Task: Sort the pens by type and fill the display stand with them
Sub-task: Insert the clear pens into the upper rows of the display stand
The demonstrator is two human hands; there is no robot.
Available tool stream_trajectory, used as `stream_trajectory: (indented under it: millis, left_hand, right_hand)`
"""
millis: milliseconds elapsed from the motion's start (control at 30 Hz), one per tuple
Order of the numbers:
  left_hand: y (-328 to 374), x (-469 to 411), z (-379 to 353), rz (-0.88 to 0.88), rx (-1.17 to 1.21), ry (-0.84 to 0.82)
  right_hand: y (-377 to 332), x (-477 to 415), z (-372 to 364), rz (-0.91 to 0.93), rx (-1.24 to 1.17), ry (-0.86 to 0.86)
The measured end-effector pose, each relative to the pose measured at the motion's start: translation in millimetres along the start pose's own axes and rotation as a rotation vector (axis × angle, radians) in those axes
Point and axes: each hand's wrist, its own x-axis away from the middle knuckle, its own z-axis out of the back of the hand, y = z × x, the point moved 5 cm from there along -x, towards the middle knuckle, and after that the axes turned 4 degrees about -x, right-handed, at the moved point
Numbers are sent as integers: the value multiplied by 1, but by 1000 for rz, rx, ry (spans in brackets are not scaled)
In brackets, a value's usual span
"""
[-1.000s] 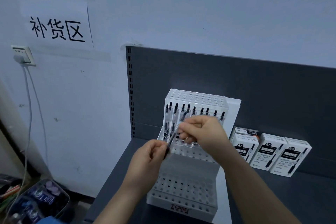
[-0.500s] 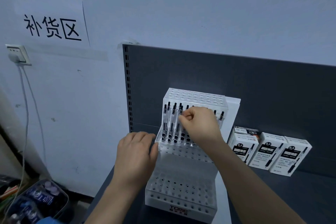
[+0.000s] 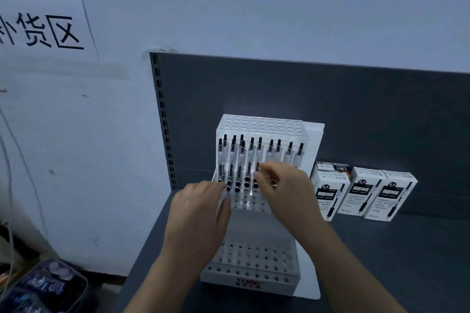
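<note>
Both grips work at the white perforated plastic display stand (image 3: 279,282): the right grip (image 3: 279,188) pinches, as far as blur allows, the lower barrel of a clear, black-capped pen (image 3: 259,152) standing in its middle tier; the left grip (image 3: 201,213) rests flat-fingered against its left side. Released before the tip seats in its hole, the pen could lean and topple neighbouring upright pens (image 3: 232,157). Right of the stand, white pen boxes (image 3: 361,193) sit on a dark grey metal shelf (image 3: 381,262); a pale wall (image 3: 279,7) rises behind it.

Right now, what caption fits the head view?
Right hand pinches a clear pen in the display stand, middle tier; left hand touches it.
</note>
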Motion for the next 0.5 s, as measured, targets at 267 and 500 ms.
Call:
stream_trajectory:
  millis: [267, 500]
  left_hand:
    - [99, 10, -36, -239, 99, -88]
    - [164, 20, -58, -332, 153, -102]
  right_hand:
    - [65, 95, 77, -263, 260, 42]
    - [102, 141, 125, -335, 382, 107]
